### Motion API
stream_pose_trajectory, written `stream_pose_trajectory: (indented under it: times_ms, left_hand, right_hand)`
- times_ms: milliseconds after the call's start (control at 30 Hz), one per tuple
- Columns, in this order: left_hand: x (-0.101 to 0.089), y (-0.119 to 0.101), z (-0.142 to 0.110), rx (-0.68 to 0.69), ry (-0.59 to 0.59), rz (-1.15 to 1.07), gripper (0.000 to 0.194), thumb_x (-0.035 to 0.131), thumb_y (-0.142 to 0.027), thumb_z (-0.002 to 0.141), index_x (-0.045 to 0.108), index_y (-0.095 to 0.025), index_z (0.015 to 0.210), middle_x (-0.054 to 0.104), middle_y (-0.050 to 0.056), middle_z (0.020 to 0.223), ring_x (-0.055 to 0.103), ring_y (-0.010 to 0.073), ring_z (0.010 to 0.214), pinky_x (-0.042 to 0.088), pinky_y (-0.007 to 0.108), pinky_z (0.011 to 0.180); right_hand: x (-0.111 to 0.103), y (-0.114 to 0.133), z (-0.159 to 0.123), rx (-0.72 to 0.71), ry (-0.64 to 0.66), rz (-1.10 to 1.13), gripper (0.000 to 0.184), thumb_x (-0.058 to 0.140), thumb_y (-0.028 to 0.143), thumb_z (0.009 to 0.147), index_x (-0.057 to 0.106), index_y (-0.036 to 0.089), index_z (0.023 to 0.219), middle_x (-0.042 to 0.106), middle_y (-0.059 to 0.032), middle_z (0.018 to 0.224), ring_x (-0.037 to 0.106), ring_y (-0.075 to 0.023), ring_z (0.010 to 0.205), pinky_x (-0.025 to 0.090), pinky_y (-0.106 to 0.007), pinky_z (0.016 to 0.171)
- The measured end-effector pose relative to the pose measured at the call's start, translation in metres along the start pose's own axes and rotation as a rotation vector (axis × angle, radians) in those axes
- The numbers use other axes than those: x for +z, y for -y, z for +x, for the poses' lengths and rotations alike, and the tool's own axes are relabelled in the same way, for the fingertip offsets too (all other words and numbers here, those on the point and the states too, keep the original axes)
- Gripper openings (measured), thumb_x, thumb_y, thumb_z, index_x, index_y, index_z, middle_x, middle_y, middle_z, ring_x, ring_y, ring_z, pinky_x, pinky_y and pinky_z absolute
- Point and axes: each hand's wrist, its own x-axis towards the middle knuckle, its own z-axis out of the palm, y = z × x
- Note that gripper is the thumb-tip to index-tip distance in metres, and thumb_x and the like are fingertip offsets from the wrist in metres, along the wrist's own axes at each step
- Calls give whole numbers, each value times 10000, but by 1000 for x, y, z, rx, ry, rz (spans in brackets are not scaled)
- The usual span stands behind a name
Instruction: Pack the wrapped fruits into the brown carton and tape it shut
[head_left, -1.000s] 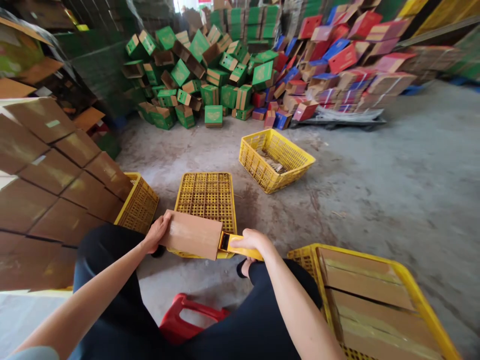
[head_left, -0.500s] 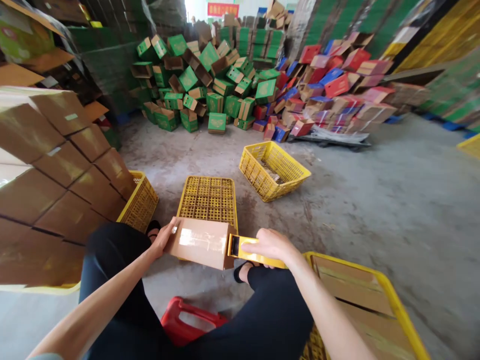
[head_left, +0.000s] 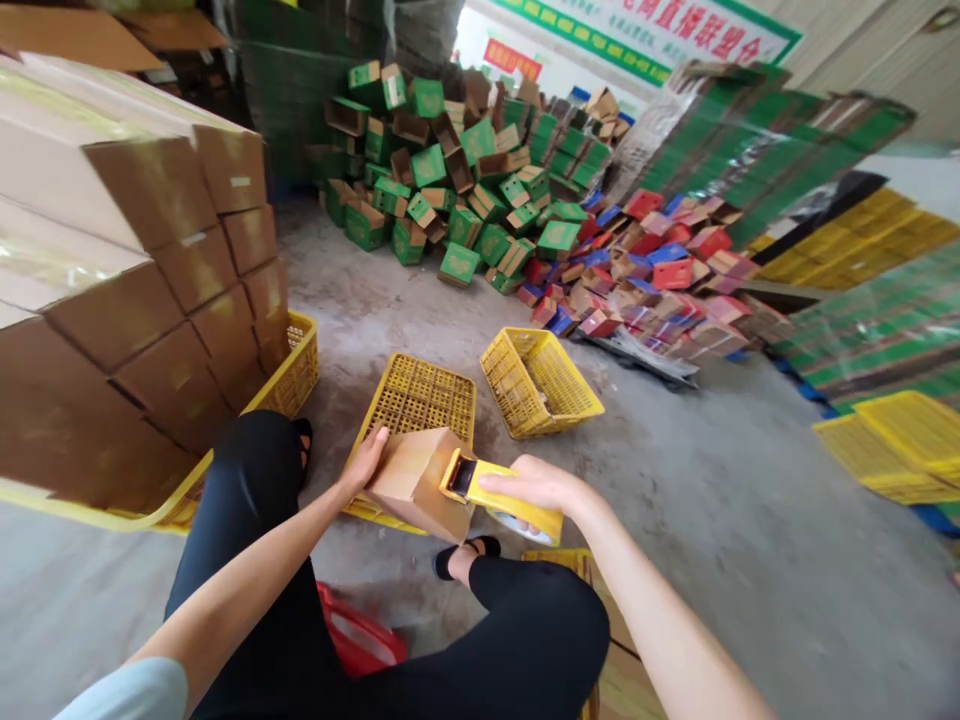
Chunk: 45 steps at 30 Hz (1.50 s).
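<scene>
A brown cardboard box (head_left: 409, 470) rests on an upturned yellow plastic crate (head_left: 431, 395) in front of me. My left hand (head_left: 365, 463) lies against the box's left end, thumb on top, most of the fingers hidden behind it. In my right hand (head_left: 536, 487) is a yellow tape dispenser (head_left: 495, 492), gripped with the index finger stretched along its top. Its black and yellow head touches the right end of the box, near the upper edge. Part of the tape roll shows beneath the dispenser.
Stacked brown boxes (head_left: 176, 290) fill a yellow crate at my left. Beyond stands another yellow crate (head_left: 536, 385). Heaps of green boxes (head_left: 457, 265) and red and blue boxes (head_left: 671, 272) lie farther off. Something red (head_left: 360, 635) is between my legs; more boxes (head_left: 626, 665) sit at lower right.
The box has turned so its right end faces me more, and the dispenser has tilted with it. The view has rolled and swung, showing a banner at the top.
</scene>
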Motion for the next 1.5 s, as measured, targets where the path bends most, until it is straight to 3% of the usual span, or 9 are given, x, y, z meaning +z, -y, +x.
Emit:
stream_pose_trajectory:
  times_ms: [100,200,267,367,500,600,1000,1233,1500]
  left_hand:
    - [-14,-32,-11,322,134,10,832,268,-733,1025,494,-141,1564,383,126,1673,308,296,1581,216,452,1317]
    - [-26,-62,-25,688,365,254,732,335,-662,1052,474,-181,1586,309,88,1712,238,293,1606,203,450,1326]
    - [-32,-76,-30,859,403,464,769,390,-672,1038,398,-178,1627,283,108,1721,182,313,1619,169,478,1333]
    - [-37,-87,-28,990,400,692,929,458,-742,982,294,-130,1662,298,174,1705,151,348,1621,115,511,1333]
    - [-41,-87,-19,1055,434,803,1078,471,-814,929,232,-64,1666,275,233,1698,202,359,1608,122,472,1327]
    - [-44,-82,-15,1063,433,823,1113,476,-846,902,203,-98,1679,270,222,1703,222,371,1601,118,492,1320]
    - [-56,-73,-6,1022,388,896,1068,482,-892,856,328,-200,1655,361,193,1672,325,373,1564,77,559,1301]
    - [-55,-71,-5,1031,406,885,1031,477,-889,860,386,-211,1631,364,186,1671,333,363,1562,21,567,1300]
    - [-63,-74,0,1038,398,908,961,484,-865,881,420,-248,1615,374,169,1670,348,347,1558,56,564,1298]
  right_hand:
    - [-4,17,15,-15,10,33,545,612,636,927,695,158,679,738,-110,579,715,-239,526,557,-281,515]
    - [-6,32,26,-15,3,54,536,568,586,980,680,159,675,714,-93,537,694,-220,491,555,-272,509]
    - [-5,37,33,-26,2,81,528,556,572,995,677,161,686,702,-74,523,674,-200,465,547,-260,500]
    - [-3,38,40,-69,10,125,523,570,586,990,681,160,708,697,-54,529,667,-183,464,547,-246,508]
    - [0,33,46,-93,1,162,530,583,607,975,681,152,721,695,-47,535,662,-180,470,550,-250,515]
    - [2,29,48,-118,13,173,550,578,642,961,694,152,738,708,-51,549,667,-182,483,552,-254,525]
    - [6,25,53,-227,46,205,616,594,772,870,680,173,757,714,-65,545,655,-194,452,525,-267,469]
    - [6,13,47,-211,60,220,649,594,809,848,680,171,773,724,-79,556,650,-190,436,533,-268,466]
    - [5,-8,35,-136,42,203,671,573,834,839,676,172,797,715,-70,558,659,-190,459,526,-260,478]
